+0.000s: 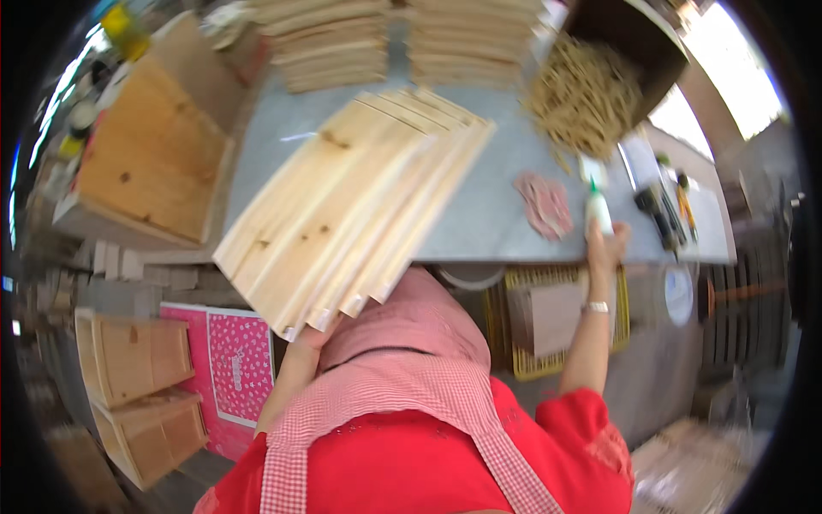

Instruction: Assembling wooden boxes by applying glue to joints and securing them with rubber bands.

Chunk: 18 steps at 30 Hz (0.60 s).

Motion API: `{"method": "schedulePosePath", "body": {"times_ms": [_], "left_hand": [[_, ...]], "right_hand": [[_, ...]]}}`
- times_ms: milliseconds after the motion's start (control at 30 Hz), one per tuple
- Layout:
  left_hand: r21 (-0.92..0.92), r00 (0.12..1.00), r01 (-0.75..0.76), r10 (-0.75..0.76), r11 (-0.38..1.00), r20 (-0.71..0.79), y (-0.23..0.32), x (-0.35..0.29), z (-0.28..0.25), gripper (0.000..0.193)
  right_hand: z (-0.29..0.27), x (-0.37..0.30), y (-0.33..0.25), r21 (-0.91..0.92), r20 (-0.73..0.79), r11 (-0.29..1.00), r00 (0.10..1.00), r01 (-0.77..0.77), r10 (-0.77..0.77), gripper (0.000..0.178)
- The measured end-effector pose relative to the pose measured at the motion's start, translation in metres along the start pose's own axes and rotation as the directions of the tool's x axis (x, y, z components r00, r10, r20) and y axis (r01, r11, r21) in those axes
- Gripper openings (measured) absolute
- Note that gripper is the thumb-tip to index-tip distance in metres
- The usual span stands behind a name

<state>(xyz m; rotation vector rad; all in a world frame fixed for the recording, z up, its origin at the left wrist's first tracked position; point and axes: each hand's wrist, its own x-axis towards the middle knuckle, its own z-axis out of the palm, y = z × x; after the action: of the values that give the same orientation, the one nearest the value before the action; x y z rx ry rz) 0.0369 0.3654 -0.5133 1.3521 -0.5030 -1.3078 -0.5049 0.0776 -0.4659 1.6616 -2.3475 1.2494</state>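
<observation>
Standing upright in right hand point(604, 242): glue bottle point(598, 208).

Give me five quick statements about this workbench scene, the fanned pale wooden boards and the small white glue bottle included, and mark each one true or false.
1. The right hand grips the small white glue bottle with a green tip. True.
2. The left hand is on the grey tabletop, away from the boards. False: it is at the lower edge of the fanned stack of pale wooden boards, which overhangs the table's near edge.
3. A crumpled pink cloth lies just left of the bottle. True.
4. The heap of thin wooden sticks is at the table's far left. False: it is at the far right.
5. The bottle lies on its side. False: it stands upright.
</observation>
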Motion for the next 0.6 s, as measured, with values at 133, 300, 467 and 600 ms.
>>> {"method": "schedulePosePath", "body": {"times_ms": [133,300,467,600], "left_hand": [[-0.803,0.985,-0.119,0.171,0.583,-0.022,0.046,-0.017,-0.046,0.079],[-0.558,0.969,-0.238,0.229,0.795,-0.087,0.098,-0.016,-0.058,0.081],[-0.666,0.977,-0.132,0.210,0.734,0.037,0.125,-0.019,-0.060,0.068],[-0.775,0.920,-0.156,0.375,0.612,0.111,0.149,-0.043,-0.061,0.068]], "right_hand": [[-0.015,0.001,-0.027,-0.094,-0.045,0.978,0.980,0.188,-0.193,0.045],[-0.014,-0.052,-0.131,0.263,0.009,0.887,0.918,0.380,-0.396,0.023],[-0.010,-0.093,-0.214,0.523,0.188,0.819,0.905,0.236,-0.381,0.020],[-0.016,-0.137,-0.263,0.391,0.185,0.821,0.839,0.415,-0.512,0.026]]}}
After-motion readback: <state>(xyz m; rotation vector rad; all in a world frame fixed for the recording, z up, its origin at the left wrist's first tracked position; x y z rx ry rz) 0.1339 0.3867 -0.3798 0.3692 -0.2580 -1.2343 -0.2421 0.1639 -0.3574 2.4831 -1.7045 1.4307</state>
